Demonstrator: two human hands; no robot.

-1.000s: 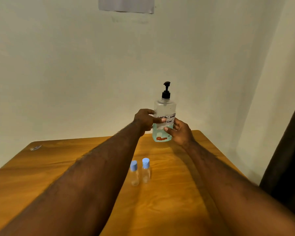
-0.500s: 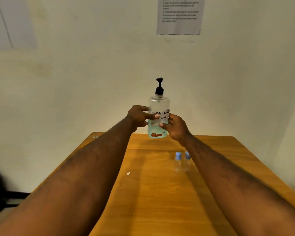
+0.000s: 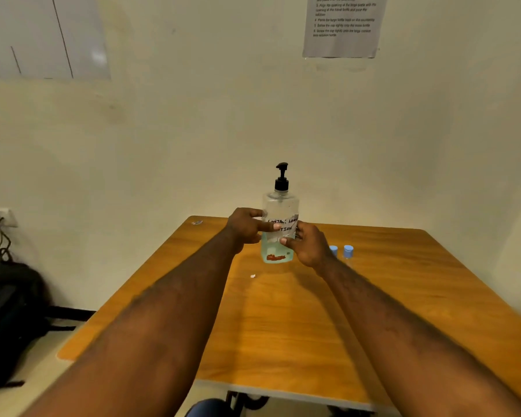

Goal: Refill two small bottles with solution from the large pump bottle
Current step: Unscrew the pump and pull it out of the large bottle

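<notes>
Both hands, left hand [image 3: 243, 225] and right hand [image 3: 308, 246], grip the upright pump bottle [image 3: 279, 216] above the table [image 3: 283, 320]

The left hand [image 3: 244, 227] and right hand [image 3: 309, 246] have lowered the pump bottle [image 3: 280, 206] over the table [image 3: 283, 326], beside the small bottles [image 3: 348, 251].

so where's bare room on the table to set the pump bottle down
Widest: bare table between the forearms, from the pump bottle to the near edge, save a white scrap. Also far right of the small bottles. Crowded: beside the right hand, where those bottles stand.
</notes>
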